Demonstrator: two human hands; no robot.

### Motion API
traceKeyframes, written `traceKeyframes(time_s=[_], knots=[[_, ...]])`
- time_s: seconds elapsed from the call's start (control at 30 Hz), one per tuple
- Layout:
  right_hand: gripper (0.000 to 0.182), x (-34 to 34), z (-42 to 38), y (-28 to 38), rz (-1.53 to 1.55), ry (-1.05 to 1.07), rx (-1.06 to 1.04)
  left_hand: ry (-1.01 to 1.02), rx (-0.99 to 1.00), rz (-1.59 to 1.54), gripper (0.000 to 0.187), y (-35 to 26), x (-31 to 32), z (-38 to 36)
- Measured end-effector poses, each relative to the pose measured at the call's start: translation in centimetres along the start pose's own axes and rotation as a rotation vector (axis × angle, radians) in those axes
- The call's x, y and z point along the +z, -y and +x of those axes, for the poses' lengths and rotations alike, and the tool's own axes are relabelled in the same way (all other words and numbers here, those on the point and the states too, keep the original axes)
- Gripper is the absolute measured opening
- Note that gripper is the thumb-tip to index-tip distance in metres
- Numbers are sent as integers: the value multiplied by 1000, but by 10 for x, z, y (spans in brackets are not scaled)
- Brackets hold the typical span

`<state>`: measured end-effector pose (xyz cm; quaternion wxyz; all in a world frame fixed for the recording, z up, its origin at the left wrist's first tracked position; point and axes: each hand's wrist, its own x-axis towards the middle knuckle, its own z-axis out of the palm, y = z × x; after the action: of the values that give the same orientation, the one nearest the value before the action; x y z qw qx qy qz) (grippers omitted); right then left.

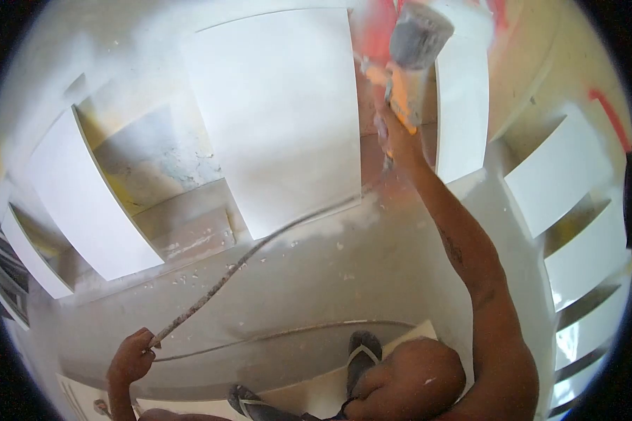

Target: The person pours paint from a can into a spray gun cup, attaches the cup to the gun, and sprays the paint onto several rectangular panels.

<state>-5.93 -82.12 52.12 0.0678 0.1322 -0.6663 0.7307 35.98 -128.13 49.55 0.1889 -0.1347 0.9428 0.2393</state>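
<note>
My right hand (398, 137) is wrapped round the grip of an orange spray gun (400, 95), held up at the upper right. On top of the gun sits a grey, paint-crusted cup (420, 35). A large white panel (281, 119) leans upright just left of the gun. My left hand (131, 356), at the lower left, is closed round a dirty air hose (225, 277). That hose rises to the right towards the gun, and more of it curves along the floor. Motion blur softens the gun and the fingers on it.
White panels (98, 196) lean on the left, with another narrow panel (463, 105) right of the gun. Several white panels (562, 175) line the right side. Paint flecks dot the grey floor (316, 274). My sandalled feet (364, 351) are at the bottom, near a pale board (323, 393).
</note>
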Motion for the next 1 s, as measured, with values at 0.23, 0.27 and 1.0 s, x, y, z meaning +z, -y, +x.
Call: traceKeyframes(time_s=[0.23,0.27,1.0], knots=[[20,-55,-125,-87,-460,211,611,59,118,-28,18,34,6,-3],[22,-60,-138,-89,-458,312,643,72,165,3,18,34,6,-4],[22,-30,-112,-76,-418,209,476,1,67,2,20,17,2,-9]])
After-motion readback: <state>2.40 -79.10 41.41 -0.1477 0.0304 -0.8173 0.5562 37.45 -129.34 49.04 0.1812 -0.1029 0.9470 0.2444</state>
